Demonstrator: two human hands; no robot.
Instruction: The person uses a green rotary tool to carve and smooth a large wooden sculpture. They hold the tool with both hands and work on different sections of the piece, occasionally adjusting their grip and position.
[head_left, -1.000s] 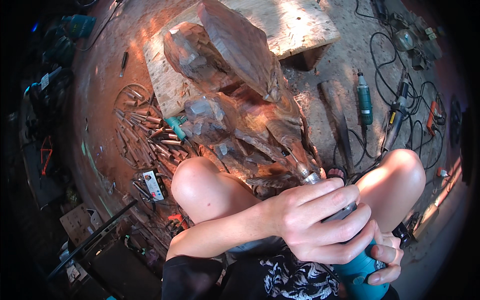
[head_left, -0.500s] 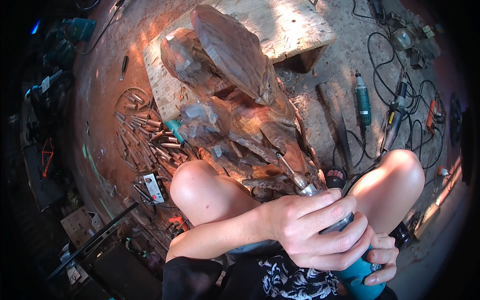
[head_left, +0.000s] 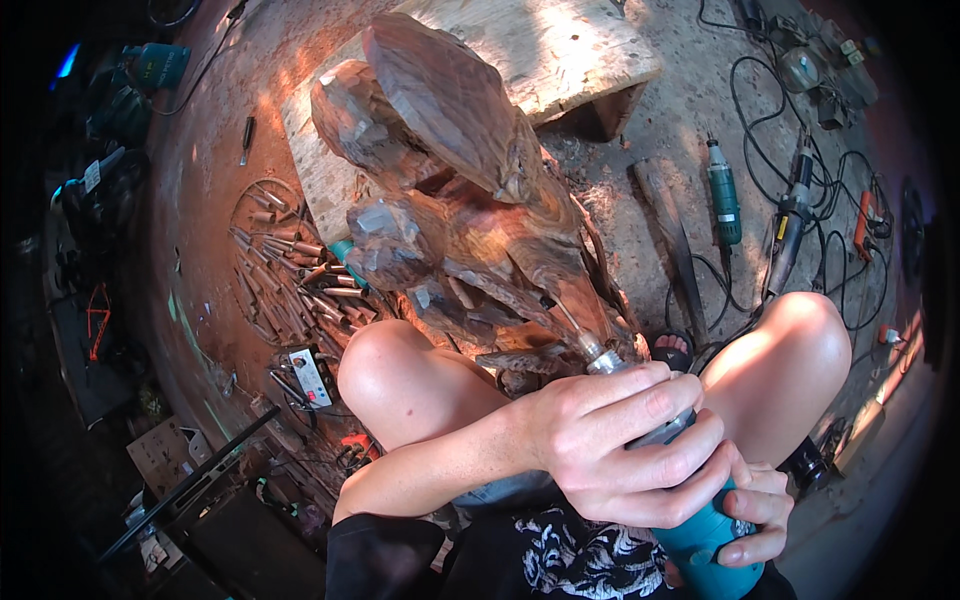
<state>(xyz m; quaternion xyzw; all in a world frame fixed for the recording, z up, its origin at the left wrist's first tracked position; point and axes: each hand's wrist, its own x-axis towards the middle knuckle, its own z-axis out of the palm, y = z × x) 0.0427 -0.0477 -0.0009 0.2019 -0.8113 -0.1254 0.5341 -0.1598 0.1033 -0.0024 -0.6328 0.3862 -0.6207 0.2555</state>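
My left hand [head_left: 625, 440] wraps round the front of a teal die grinder [head_left: 705, 550], just behind its metal collar. Around the rear of its body, the fingers of my right hand [head_left: 762, 512] are closed. A thin bit [head_left: 570, 322] sticks out of the collar toward the upper left. Its tip is at the lower part of a large brown wood carving [head_left: 470, 240]; I cannot tell whether it touches. The carving stands between my knees, with rounded, faceted lobes at its upper end and splintered, grooved wood lower down.
A pale wooden board [head_left: 560, 60] lies behind the carving. Chisels [head_left: 310, 285] pile up at left, near a white control box [head_left: 310, 378]. At right are a wooden stick [head_left: 670, 240], another teal grinder [head_left: 724, 195], a black grinder [head_left: 790, 235] and tangled cords [head_left: 750, 130].
The grinder and my left hand sit slightly farther left and higher. The carving and board also appear shifted a little left. Both hands keep their grip.
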